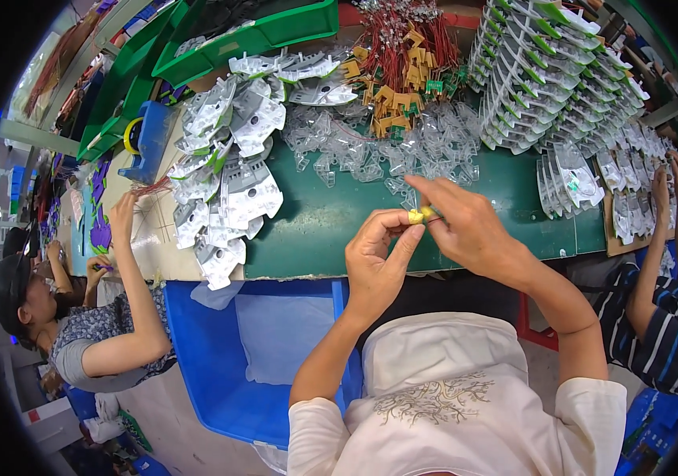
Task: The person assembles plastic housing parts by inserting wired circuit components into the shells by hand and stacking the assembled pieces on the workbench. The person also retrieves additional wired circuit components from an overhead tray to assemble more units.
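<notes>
Both my hands meet over the front edge of the green tabletop [315, 242]. My left hand [379, 250] pinches a small yellow piece [416, 216] between thumb and forefinger. Close against it, my right hand [470, 222] has its thumb and bent fingers closed at a second yellowish bit [430, 213]; whether the two bits are one part I cannot tell. A short dark reddish line, perhaps a wire, shows by the right thumb. Just beyond the hands lies a loose heap of clear plastic parts [434, 143].
Orange-yellow brackets [398, 103] with red wires [410, 47] lie behind the clear parts. Grey-white shells [248, 190] pile up at left; stacked shells [545, 87] rise at right. A green bin [252, 44] stands at the back, a blue bin [267, 424] below the edge. Co-workers sit either side.
</notes>
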The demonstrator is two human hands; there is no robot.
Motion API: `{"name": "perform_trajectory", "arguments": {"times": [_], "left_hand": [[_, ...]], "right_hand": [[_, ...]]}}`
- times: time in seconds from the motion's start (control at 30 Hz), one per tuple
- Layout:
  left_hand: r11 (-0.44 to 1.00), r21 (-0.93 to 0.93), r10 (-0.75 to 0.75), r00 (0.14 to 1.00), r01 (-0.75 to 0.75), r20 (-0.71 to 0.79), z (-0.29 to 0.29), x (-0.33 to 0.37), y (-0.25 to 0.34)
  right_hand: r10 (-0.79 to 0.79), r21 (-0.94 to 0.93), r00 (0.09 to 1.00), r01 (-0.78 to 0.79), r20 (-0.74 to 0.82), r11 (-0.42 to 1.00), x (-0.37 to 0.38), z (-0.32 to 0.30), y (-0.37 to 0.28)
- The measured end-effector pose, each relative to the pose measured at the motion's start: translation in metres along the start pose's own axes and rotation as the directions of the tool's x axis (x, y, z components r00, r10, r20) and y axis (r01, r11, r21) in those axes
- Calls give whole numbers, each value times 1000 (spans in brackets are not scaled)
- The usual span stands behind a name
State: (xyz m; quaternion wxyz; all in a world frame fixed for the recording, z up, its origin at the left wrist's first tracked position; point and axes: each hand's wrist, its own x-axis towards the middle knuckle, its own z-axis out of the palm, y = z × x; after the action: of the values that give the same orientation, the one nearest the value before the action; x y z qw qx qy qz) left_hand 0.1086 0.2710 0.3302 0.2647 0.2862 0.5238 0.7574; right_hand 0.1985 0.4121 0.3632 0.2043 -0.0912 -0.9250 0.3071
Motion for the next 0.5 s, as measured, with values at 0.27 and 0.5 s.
{"name": "perform_trajectory", "arguments": {"times": [0.27, 0.5], "left_hand": [[971, -212, -115, 993, 112, -4, 0, -4, 1], [998, 30, 57, 996, -55, -73, 2, 4, -7]], "right_hand": [[-1, 303, 1000, 3, -7, 953, -15, -20, -5], [71, 411, 997, -57, -18, 910, -12, -23, 6]]}}
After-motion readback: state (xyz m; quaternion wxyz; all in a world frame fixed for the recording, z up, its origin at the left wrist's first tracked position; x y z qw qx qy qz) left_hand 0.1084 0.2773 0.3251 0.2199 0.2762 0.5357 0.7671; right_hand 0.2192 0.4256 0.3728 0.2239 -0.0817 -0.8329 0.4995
